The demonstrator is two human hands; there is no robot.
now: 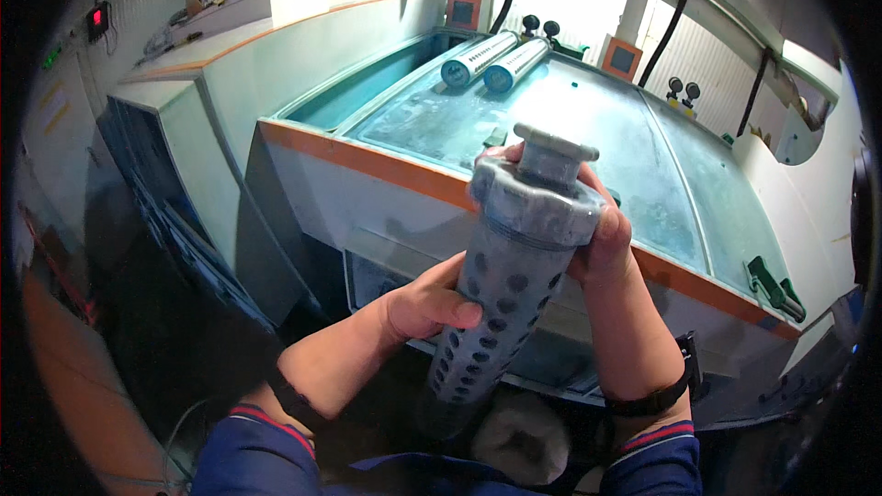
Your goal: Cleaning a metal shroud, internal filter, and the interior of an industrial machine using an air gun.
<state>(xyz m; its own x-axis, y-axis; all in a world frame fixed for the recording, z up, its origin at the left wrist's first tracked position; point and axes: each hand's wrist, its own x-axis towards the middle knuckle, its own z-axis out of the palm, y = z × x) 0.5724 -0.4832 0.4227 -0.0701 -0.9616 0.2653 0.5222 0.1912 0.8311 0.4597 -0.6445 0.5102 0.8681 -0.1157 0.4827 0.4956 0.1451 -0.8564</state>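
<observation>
From the head camera, both hands hold a grey perforated cylinder [501,298] upright and slightly tilted in front of the chest, over the near edge of a large tank [588,129] with an orange rim. The left hand [430,298] wraps the cylinder's middle from the left, thumb lying across the holed wall; its fingers run behind the tube and cannot be seen. The right hand [602,230] clasps the wider collar at the top from the right and behind; only fingertips show beside the flat grey cap [554,149], the palm is hidden by the collar. The cylinder's lower end fades into shadow near a pale rounded thing [522,441] that is too dim to make out. On the far side of the tank's frosted cover lie two blue-ended rollers [496,60], side by side. Green clamps [774,287] sit on the tank's right rim.
</observation>
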